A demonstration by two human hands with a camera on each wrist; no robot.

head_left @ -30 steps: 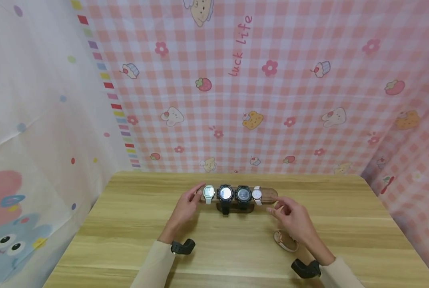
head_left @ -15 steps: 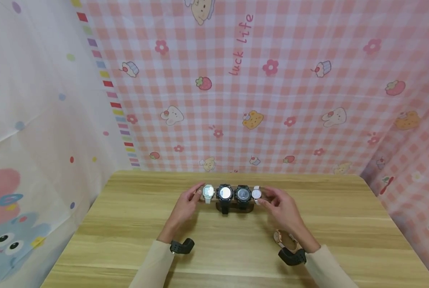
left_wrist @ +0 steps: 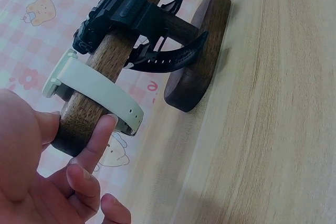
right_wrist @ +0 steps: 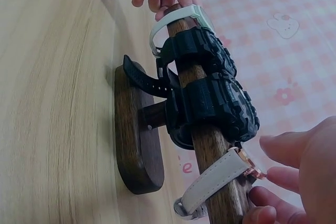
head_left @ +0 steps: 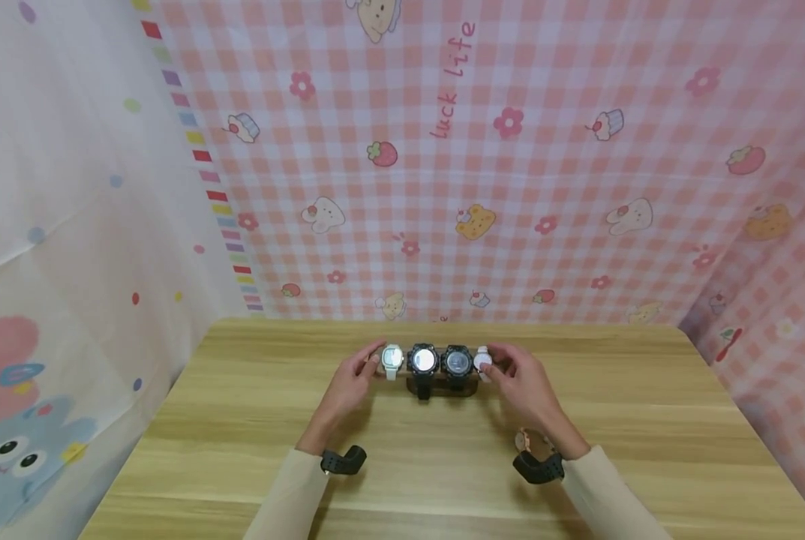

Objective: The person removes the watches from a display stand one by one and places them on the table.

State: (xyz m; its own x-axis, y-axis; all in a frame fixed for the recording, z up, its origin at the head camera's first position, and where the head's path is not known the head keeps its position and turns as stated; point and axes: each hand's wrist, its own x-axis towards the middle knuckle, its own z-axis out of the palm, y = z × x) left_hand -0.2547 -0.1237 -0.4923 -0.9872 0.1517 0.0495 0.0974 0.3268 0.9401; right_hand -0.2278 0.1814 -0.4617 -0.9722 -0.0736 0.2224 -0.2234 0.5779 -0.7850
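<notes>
A dark wooden T-shaped watch stand point(left_wrist: 207, 45) carries several watches on its bar. My left hand point(head_left: 346, 386) pinches the bar's left end between thumb and fingers, beside a pale mint watch point(left_wrist: 97, 85). Two chunky black watches point(head_left: 423, 360) fill the middle, one with its strap end hanging down. Toward the right end sits a white-strapped watch point(right_wrist: 215, 182) with a rose-gold case. My right hand point(head_left: 527, 382) holds this watch by its case, thumb over the dial and the other fingers around the far side and bar end.
Another watch point(head_left: 522, 439), rose-gold with a light band, lies on the wooden table point(head_left: 443, 487) under my right wrist and is partly hidden. Behind the table hangs a pink checked cloth point(head_left: 544, 172). A black wrist camera point(head_left: 343, 460) sits on my left forearm.
My right hand has moved left from the bar's right end onto the white-strapped watch. My left hand has stayed on the bar's left end.
</notes>
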